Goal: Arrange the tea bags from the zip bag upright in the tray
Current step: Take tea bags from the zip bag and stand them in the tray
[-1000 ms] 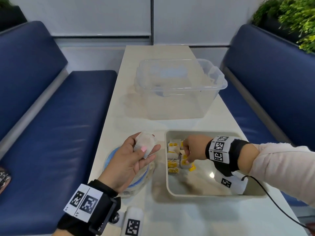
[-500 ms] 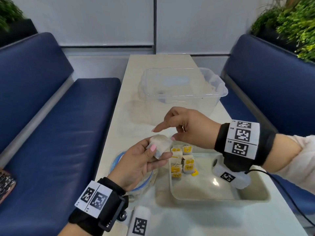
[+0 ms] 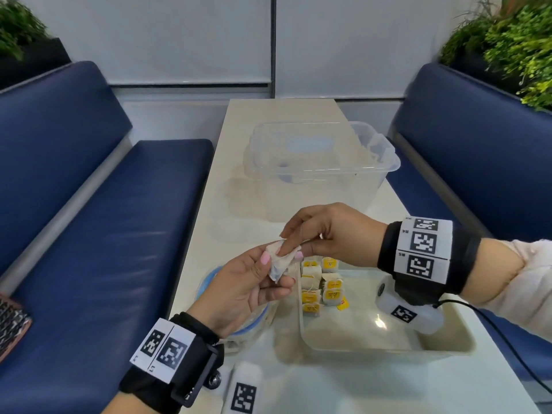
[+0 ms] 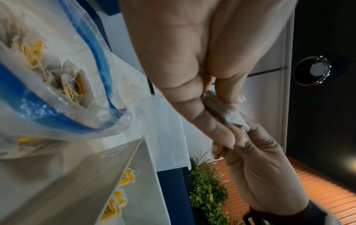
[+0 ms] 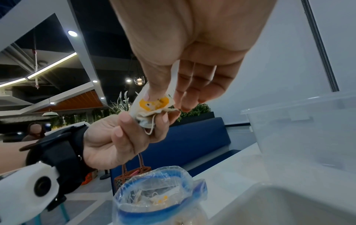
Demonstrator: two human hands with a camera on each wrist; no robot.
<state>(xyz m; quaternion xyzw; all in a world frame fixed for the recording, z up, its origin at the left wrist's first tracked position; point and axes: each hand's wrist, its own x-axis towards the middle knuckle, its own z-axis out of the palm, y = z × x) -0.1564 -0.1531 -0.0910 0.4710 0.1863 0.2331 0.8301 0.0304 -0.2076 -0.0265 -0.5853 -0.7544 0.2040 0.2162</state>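
My left hand (image 3: 248, 282) and right hand (image 3: 331, 234) both pinch one tea bag (image 3: 280, 259) above the tray (image 3: 448, 345).

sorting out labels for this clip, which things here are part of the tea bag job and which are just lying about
Part of the job:
- tea bag, pinched by left hand and right hand
- zip bag, open, more tea bags inside
- tray
- tea bags standing in the tray

Just lying about:
- clear plastic tub
- patterned handbag on the bench
- plants
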